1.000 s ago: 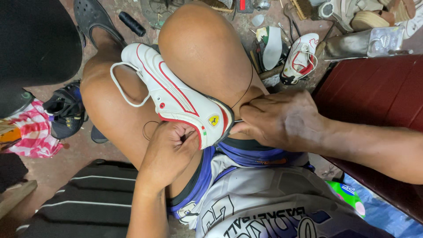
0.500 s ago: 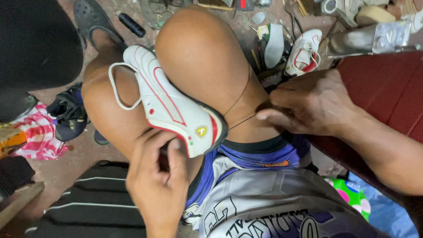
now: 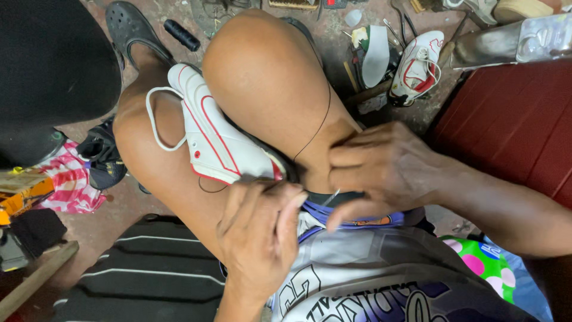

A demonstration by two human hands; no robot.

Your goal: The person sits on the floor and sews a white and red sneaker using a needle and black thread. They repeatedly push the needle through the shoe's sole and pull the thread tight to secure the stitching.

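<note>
A white sneaker with red trim [image 3: 217, 140] is wedged between my two bare knees, its loose lace hanging over the left thigh. My left hand [image 3: 262, 238] grips the near end of the shoe from below, fingers curled over its edge. My right hand [image 3: 387, 170] is just right of that end, fingers pinched on a thin metal needle [image 3: 332, 197]. A dark thread [image 3: 322, 122] runs from the shoe up across my right knee. The stitching spot is hidden by both hands.
A second white-and-red sneaker [image 3: 417, 65] and a loose insole [image 3: 375, 53] lie on the floor among small tools. A black clog [image 3: 128, 24] is on my left foot. There is a red surface [image 3: 512, 119] at the right, a ribbed black mat [image 3: 149, 268] below, and a pink striped cloth [image 3: 68, 185] at the left.
My right hand pulled the thread out to the right, then came back beside the shoe's end. My left hand slid up and closed over the near end of the shoe.
</note>
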